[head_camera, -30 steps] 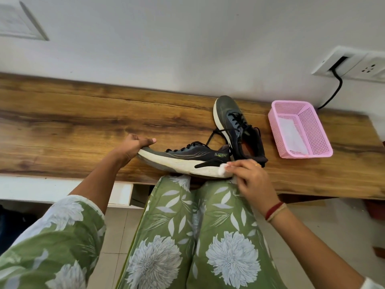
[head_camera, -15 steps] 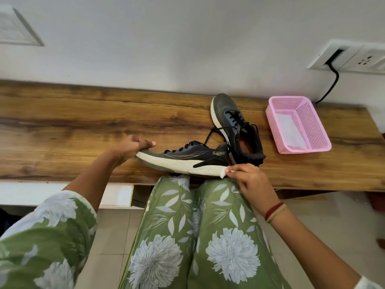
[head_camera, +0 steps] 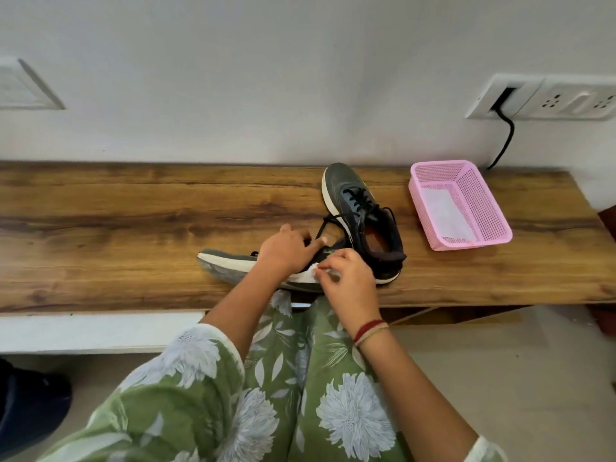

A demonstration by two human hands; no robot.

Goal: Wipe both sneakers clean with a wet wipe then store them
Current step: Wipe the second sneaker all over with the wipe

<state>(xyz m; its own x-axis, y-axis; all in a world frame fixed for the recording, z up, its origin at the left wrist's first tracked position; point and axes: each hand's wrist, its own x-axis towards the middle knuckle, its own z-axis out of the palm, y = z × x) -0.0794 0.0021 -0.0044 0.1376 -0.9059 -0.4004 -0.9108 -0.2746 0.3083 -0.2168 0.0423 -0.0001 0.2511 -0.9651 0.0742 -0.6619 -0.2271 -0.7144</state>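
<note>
- Near sneaker (head_camera: 226, 263) lies on its side at the wooden shelf's (head_camera: 116, 228) front edge, left hand (head_camera: 283, 250) clamped over its middle.
- Right hand (head_camera: 346, 278) pinches a white wet wipe (head_camera: 308, 273) against its sole.
- Second sneaker (head_camera: 361, 215) sits upright just behind, touching it.
- Pink basket (head_camera: 480, 208) off to the right.

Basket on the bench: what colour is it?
Pink basket, clearest in the head view.

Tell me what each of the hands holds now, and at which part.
The left hand grips the near sneaker over its laced upper. The right hand pinches a crumpled wet wipe between its fingertips, against that sneaker's white sole near the heel.
</note>
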